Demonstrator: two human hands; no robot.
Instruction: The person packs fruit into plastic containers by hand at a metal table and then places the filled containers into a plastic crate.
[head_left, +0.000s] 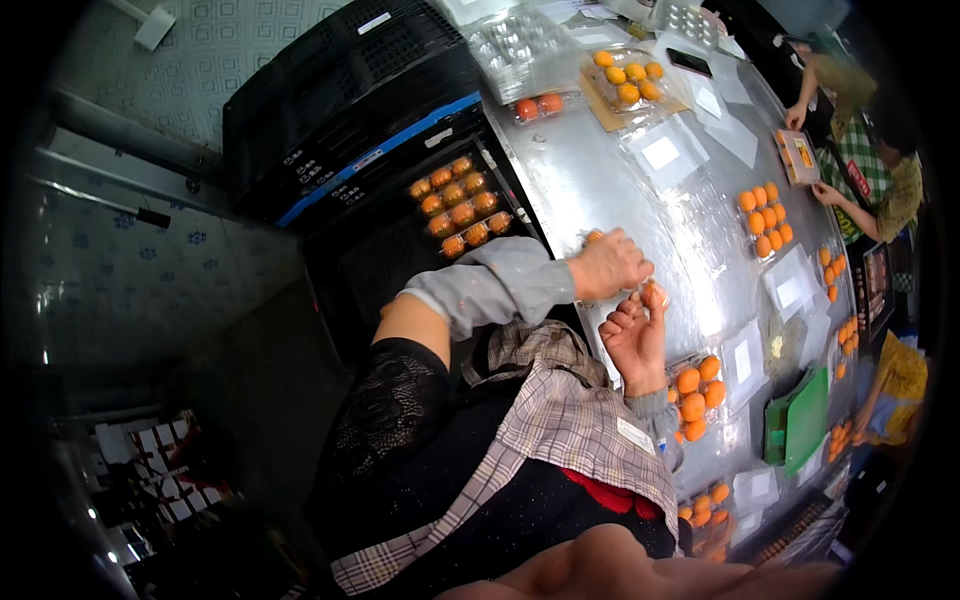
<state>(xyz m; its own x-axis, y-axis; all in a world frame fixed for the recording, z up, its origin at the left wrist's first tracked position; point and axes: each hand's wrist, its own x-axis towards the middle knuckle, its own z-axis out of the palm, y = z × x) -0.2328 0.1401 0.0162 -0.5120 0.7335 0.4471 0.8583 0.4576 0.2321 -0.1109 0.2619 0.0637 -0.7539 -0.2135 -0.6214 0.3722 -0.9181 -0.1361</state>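
Observation:
My left hand (613, 264) reaches in from the upper left in a grey sleeve cover, back of the hand up, fingers bent. Its fingertips are at a small round orange fruit (655, 295), and whether they grip anything is hidden. Just below, my right hand (634, 337) is palm up, fingers curled, with the fruit pinched at its thumb. Another orange piece (594, 236) shows behind my left hand. Clear plastic trays of orange fruit (693, 407) lie near my right wrist. Left of the metal table (570, 172), a black crate (360, 255) holds packs of orange fruit (459, 202).
At the table's top are stacked clear trays (517, 52), a pack of reddish fruit (538, 106), a yellow-orange pack (630, 77) and a phone (688, 61). A green plastic container (796, 420) stands lower right. Across the table, a person (862, 157) holds a pack; another's yellow sleeve (896, 382) shows.

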